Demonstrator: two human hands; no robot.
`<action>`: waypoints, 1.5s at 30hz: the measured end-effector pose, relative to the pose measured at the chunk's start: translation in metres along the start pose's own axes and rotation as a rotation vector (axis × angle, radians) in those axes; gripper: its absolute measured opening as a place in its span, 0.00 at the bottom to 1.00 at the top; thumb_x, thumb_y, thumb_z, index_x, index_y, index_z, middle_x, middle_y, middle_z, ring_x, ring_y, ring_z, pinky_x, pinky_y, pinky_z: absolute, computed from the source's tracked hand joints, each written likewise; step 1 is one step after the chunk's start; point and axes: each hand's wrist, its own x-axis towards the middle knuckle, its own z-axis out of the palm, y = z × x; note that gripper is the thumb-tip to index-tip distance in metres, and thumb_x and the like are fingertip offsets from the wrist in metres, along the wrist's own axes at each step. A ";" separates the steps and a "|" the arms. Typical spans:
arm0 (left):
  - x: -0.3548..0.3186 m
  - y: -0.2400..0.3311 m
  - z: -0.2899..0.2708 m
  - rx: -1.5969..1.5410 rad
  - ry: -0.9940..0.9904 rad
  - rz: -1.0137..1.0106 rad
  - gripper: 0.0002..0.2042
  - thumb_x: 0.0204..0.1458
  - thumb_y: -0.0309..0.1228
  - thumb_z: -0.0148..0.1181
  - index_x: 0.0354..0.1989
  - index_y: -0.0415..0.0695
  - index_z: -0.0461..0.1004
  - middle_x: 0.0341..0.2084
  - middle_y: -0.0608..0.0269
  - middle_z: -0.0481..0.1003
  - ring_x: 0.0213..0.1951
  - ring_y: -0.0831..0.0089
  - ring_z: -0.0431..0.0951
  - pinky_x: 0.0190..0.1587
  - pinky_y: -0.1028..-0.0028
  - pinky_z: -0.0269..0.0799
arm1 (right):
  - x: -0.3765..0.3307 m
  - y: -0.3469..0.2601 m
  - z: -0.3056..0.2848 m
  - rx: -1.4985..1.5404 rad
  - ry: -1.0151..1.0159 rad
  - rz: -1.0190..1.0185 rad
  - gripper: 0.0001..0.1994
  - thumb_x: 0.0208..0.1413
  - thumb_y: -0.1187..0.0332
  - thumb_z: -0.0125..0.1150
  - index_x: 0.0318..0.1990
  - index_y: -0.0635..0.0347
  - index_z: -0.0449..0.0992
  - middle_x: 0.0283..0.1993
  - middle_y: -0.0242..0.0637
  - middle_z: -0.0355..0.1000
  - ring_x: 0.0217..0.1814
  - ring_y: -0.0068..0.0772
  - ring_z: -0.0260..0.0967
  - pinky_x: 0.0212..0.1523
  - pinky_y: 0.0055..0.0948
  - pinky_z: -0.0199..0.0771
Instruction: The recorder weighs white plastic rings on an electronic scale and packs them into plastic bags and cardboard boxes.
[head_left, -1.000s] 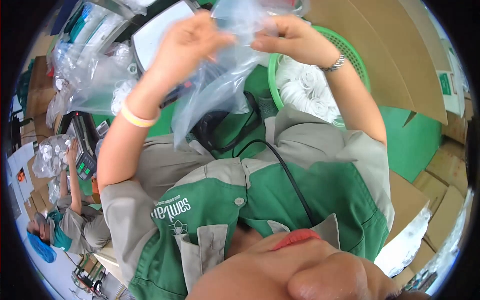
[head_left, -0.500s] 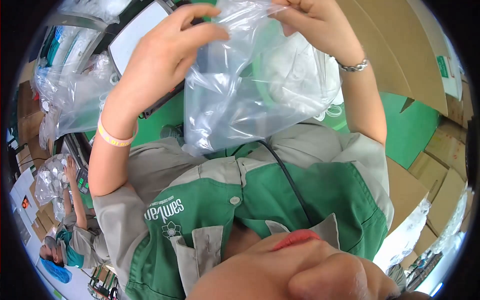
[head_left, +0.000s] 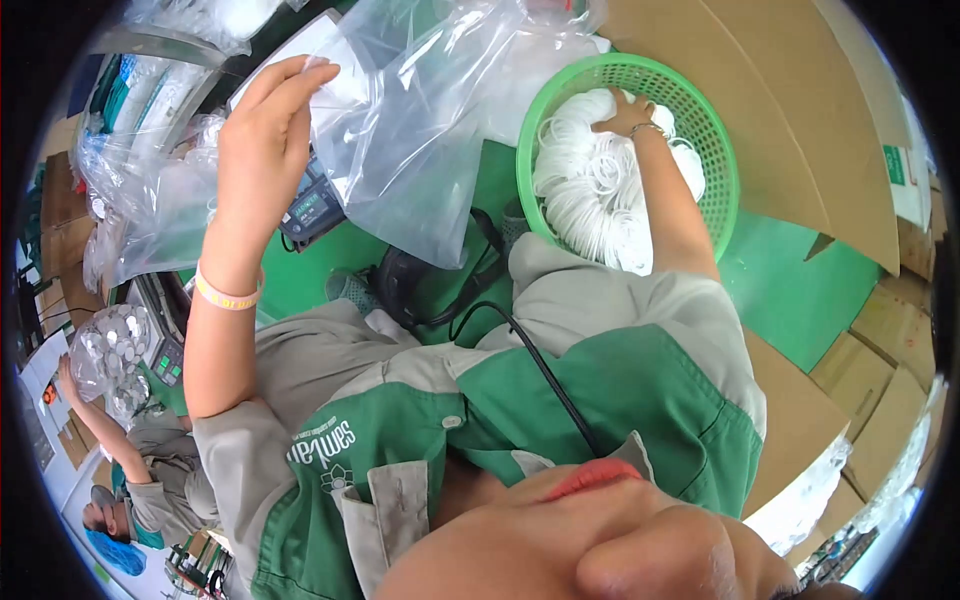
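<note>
My left hand [head_left: 270,135] is raised with its fingertips pinched together at the edge of a large clear plastic bag [head_left: 405,130], which spreads out to the right of it. My right hand [head_left: 630,112] is down inside a round green plastic basket [head_left: 728,165]. Thin white rings [head_left: 590,190], looped like cords, are heaped in that basket. The right thumb and fingers are spread over the far part of the heap, and some fingertips are hidden among the rings.
A dark scale-like device [head_left: 315,205] stands partly under the bag. Cardboard [head_left: 750,90] rises beyond the basket at the right. A black bag [head_left: 425,285] lies on the green floor by my feet. At far left a co-worker [head_left: 150,465] sits beside a bag of white pieces [head_left: 120,355].
My right hand has let go of the plastic bag and reached down into the basket. The left hand has moved left with the bag, uncovering the basket. The co-worker's arm has shifted left.
</note>
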 end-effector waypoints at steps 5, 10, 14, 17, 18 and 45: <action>0.014 0.017 -0.004 0.062 0.143 0.107 0.15 0.42 0.16 0.51 0.39 0.45 0.74 0.39 0.58 0.71 0.38 0.65 0.73 0.38 0.73 0.69 | -0.019 -0.027 -0.032 0.172 -0.157 -0.127 0.39 0.27 0.53 0.66 0.55 0.35 0.59 0.59 0.50 0.48 0.60 0.57 0.47 0.55 0.51 0.55; 0.011 0.037 -0.008 -0.171 -0.084 0.294 0.14 0.34 0.11 0.49 0.30 0.39 0.74 0.34 0.57 0.72 0.33 0.65 0.73 0.34 0.75 0.70 | -0.037 -0.054 -0.011 0.204 -0.120 -0.120 0.34 0.33 0.51 0.60 0.55 0.39 0.61 0.58 0.56 0.50 0.59 0.60 0.48 0.56 0.46 0.55; 0.006 0.042 -0.014 -0.418 -0.016 0.510 0.09 0.32 0.17 0.54 0.26 0.37 0.73 0.30 0.57 0.73 0.31 0.63 0.73 0.32 0.72 0.70 | -0.022 -0.039 0.007 0.284 -0.041 -0.197 0.33 0.35 0.51 0.58 0.55 0.38 0.61 0.57 0.55 0.53 0.54 0.59 0.57 0.54 0.40 0.60; 0.011 0.053 -0.028 -0.092 0.021 0.360 0.05 0.34 0.25 0.60 0.23 0.41 0.74 0.28 0.60 0.73 0.28 0.64 0.71 0.30 0.73 0.68 | -0.007 -0.029 0.024 0.283 -0.095 -0.331 0.32 0.36 0.51 0.56 0.55 0.41 0.61 0.55 0.55 0.56 0.52 0.57 0.59 0.54 0.37 0.60; 0.013 0.052 -0.026 -0.018 0.023 0.286 0.06 0.35 0.27 0.61 0.23 0.41 0.74 0.28 0.61 0.73 0.28 0.65 0.71 0.30 0.73 0.67 | 0.010 -0.016 0.043 0.229 -0.088 -0.407 0.32 0.36 0.51 0.55 0.55 0.43 0.61 0.54 0.55 0.57 0.52 0.57 0.59 0.54 0.36 0.60; 0.008 -0.007 0.040 0.111 -0.042 0.049 0.19 0.40 0.21 0.48 0.45 0.46 0.66 0.40 0.63 0.68 0.36 0.59 0.71 0.35 0.65 0.70 | -0.097 0.103 -0.053 1.802 0.295 0.133 0.18 0.31 0.81 0.60 0.36 0.73 0.70 0.34 0.41 0.71 0.34 0.34 0.70 0.39 0.31 0.70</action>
